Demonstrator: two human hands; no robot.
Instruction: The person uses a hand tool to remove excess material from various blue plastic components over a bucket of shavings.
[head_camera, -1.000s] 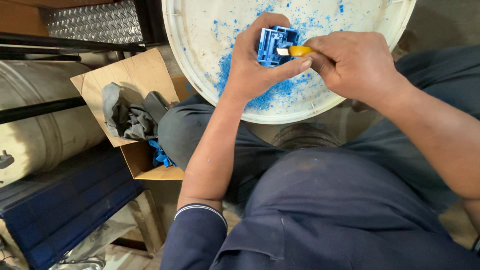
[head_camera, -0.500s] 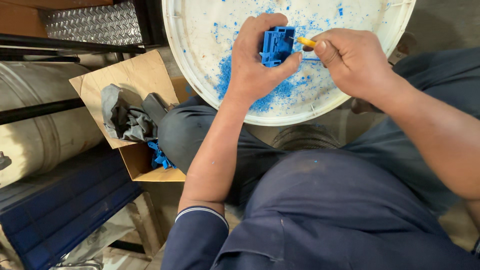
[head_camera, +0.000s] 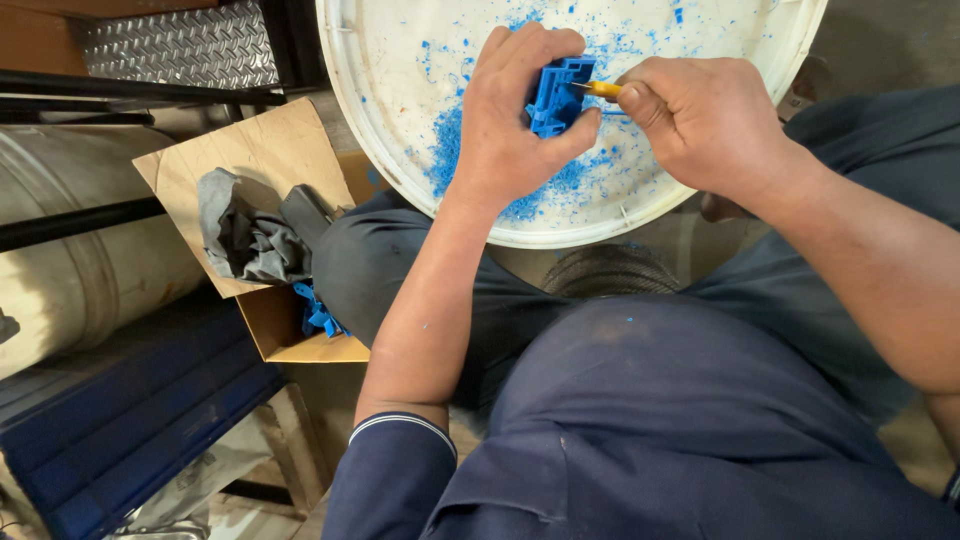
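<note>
The blue plastic part (head_camera: 558, 95) is held above the white round tray (head_camera: 400, 150), near the tray's centre, over a scatter of blue plastic shavings (head_camera: 450, 150). The left hand (head_camera: 510, 120) grips the part: the fingers curl over its top edge and the thumb presses against its lower right side, so the part sits enclosed between thumb and fingers with only its right half exposed. The right hand (head_camera: 705, 125) is closed around a yellow-handled blade tool (head_camera: 600, 90); the fingers are fully curled on the handle, and the tool tip meets the upper right edge of the part. The tray rests on the person's lap.

To the left of the person's knee stands an open brown cardboard box (head_camera: 290, 345) with one flap (head_camera: 250, 150) raised. A grey cloth (head_camera: 245, 235) lies on the flap, and more blue parts (head_camera: 318, 310) show inside the box. No label is legible on the box. Further left lie a pale cylindrical drum (head_camera: 90, 270) and a dark blue panel (head_camera: 130, 430).
</note>
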